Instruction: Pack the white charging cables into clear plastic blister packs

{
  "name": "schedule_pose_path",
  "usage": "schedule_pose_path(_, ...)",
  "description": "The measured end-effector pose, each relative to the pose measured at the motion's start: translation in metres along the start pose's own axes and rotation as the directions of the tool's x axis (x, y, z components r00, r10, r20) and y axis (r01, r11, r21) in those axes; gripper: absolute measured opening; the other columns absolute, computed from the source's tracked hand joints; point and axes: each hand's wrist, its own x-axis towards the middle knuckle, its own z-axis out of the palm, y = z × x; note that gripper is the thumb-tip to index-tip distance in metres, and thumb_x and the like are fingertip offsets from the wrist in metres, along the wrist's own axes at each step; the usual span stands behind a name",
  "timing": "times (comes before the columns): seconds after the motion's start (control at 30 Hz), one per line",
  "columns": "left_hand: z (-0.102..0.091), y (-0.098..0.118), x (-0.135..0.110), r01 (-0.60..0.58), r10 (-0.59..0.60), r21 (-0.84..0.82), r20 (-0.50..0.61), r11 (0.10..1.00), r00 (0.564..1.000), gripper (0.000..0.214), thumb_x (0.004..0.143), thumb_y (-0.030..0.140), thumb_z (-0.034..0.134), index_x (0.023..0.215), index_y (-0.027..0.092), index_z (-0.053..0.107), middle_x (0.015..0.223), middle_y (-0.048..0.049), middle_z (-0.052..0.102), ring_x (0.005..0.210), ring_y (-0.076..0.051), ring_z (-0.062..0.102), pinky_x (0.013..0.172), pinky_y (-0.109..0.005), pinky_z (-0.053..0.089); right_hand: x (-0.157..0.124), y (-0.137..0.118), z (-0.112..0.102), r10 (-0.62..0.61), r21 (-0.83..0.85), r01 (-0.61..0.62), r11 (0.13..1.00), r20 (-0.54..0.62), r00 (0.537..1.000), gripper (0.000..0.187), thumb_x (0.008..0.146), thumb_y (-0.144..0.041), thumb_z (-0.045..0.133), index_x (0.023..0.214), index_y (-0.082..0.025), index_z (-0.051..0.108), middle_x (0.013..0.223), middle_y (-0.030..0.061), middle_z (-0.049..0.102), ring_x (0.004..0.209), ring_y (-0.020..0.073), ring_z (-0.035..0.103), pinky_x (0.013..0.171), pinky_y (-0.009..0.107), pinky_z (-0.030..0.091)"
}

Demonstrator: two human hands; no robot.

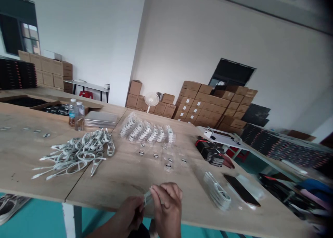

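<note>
Both my hands meet at the near edge of the wooden table (125, 177). My left hand (131, 213) and my right hand (168, 205) are closed in a pinch on a small clear bag with a coiled white cable (148, 197) between them. A loose heap of white cables (78, 153) lies to the left. A row of bagged cables (147, 131) lies further back. Another bagged cable (217, 194) rests to the right of my hands.
Small empty bags with round stickers (168, 160) are scattered mid-table. Two bottles (76, 115) stand at back left beside a stack of clear sleeves (101, 119). A dark phone (241, 189) lies at right. Cardboard boxes (208, 104) are stacked by the far wall with a white fan (151, 100).
</note>
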Motion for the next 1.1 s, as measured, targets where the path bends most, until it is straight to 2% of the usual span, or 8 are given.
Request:
schedule_pose_path(0.1, -0.003, -0.002, 0.0, -0.025, 0.031, -0.102, 0.064, 0.994, 0.997, 0.051, 0.065, 0.058, 0.073, 0.057, 0.018, 0.042, 0.053, 0.0029, 0.048, 0.037, -0.004, 0.036, 0.036, -0.018, 0.009, 0.008, -0.003, -0.002, 0.281, 0.27, -0.249, 0.93, -0.086, 0.956, 0.019, 0.08, -0.044, 0.067, 0.082, -0.026, 0.075, 0.083, 0.0045, 0.068, 0.084, 0.023, 0.059, 0.08, 0.036, 0.042)
schedule_pose_path(0.2, 0.002, -0.001, -0.003, -0.032, 0.07, -0.253, 0.14, 0.967, 0.988, 0.045, 0.07, 0.054, 0.072, 0.066, 0.017, 0.049, 0.062, 0.0009, 0.057, 0.041, -0.005, 0.044, 0.037, -0.017, 0.017, 0.006, 0.001, 0.008, 0.617, 0.56, -0.527, 0.639, 0.035, 0.786, 0.038, 0.073, -0.053, 0.071, 0.096, -0.023, 0.071, 0.102, 0.0068, 0.069, 0.095, 0.0248, 0.061, 0.077, 0.033, 0.046)
schedule_pose_path(0.3, 0.009, -0.003, -0.004, -0.029, 0.069, -0.211, 0.186, 0.977, 0.98, 0.043, 0.075, 0.057, 0.067, 0.078, 0.016, 0.056, 0.065, -0.0016, 0.062, 0.041, -0.006, 0.049, 0.037, -0.017, 0.022, -0.007, 0.007, 0.024, 0.628, 0.678, -0.678, 0.284, 0.403, 0.666, 0.047, 0.072, -0.059, 0.069, 0.103, -0.022, 0.067, 0.094, 0.0061, 0.072, 0.076, 0.0207, 0.065, 0.058, 0.027, 0.047)
schedule_pose_path(0.4, 0.008, 0.0, 0.005, -0.036, 0.028, 0.033, 0.219, 0.999, 0.975, 0.049, 0.081, 0.064, 0.052, 0.094, 0.017, 0.057, 0.07, -0.005, 0.067, 0.044, -0.011, 0.055, 0.037, -0.019, 0.025, -0.016, 0.017, 0.032, 0.632, 0.74, -0.666, 0.089, 0.475, 0.613, 0.049, 0.073, -0.061, 0.068, 0.105, -0.024, 0.062, 0.081, 0.0014, 0.07, 0.057, 0.0153, 0.06, 0.047, 0.024, 0.042)
schedule_pose_path(0.5, -0.007, 0.025, 0.029, -0.242, 0.197, 0.529, 0.142, 0.813, 0.97, 0.043, 0.092, 0.055, 0.036, 0.1, 0.018, 0.054, 0.081, -0.0068, 0.069, 0.055, -0.015, 0.062, 0.043, -0.022, 0.035, -0.017, 0.04, 0.028, 0.729, 0.754, -0.624, 0.204, 0.308, 0.611, 0.05, 0.073, -0.063, 0.066, 0.106, -0.025, 0.06, 0.065, -0.0051, 0.062, 0.054, 0.0127, 0.056, 0.05, 0.022, 0.042)
schedule_pose_path(0.6, -0.024, 0.074, 0.07, -0.368, 0.499, 0.908, 0.228, 0.201, 0.836, 0.024, 0.093, 0.032, 0.039, 0.095, 0.016, 0.057, 0.091, -0.008, 0.069, 0.082, -0.017, 0.065, 0.072, -0.028, 0.049, -0.016, 0.066, 0.022, 0.742, 0.609, -0.633, 0.479, 0.104, 0.662, 0.052, 0.073, -0.066, 0.064, 0.102, -0.023, 0.065, 0.062, -0.0053, 0.06, 0.056, 0.0132, 0.053, 0.056, 0.023, 0.043)
schedule_pose_path(0.8, -0.031, 0.153, 0.148, -0.26, 0.548, 0.953, 0.303, -0.157, 0.78, 0.019, 0.088, 0.02, 0.056, 0.105, 0.015, 0.063, 0.116, -0.0123, 0.063, 0.116, -0.026, 0.053, 0.101, -0.046, 0.038, -0.018, 0.083, 0.027, 0.691, 0.485, -0.618, 0.619, 0.038, 0.722, 0.058, 0.071, -0.07, 0.061, 0.1, -0.02, 0.067, 0.091, 0.0037, 0.071, 0.074, 0.0189, 0.061, 0.07, 0.028, 0.047)
schedule_pose_path(1.1, -0.022, 0.151, 0.16, -0.197, 0.469, 0.891, 0.39, -0.408, 0.792, 0.013, 0.086, 0.02, 0.057, 0.092, 0.014, 0.067, 0.103, -0.0117, 0.067, 0.106, -0.026, 0.057, 0.105, -0.048, 0.031, -0.024, 0.079, 0.028, 0.68, 0.478, -0.617, 0.625, 0.055, 0.731, 0.053, 0.077, -0.067, 0.057, 0.1, -0.02, 0.064, 0.057, -0.0041, 0.059, 0.056, 0.0164, 0.054, 0.056, 0.026, 0.044)
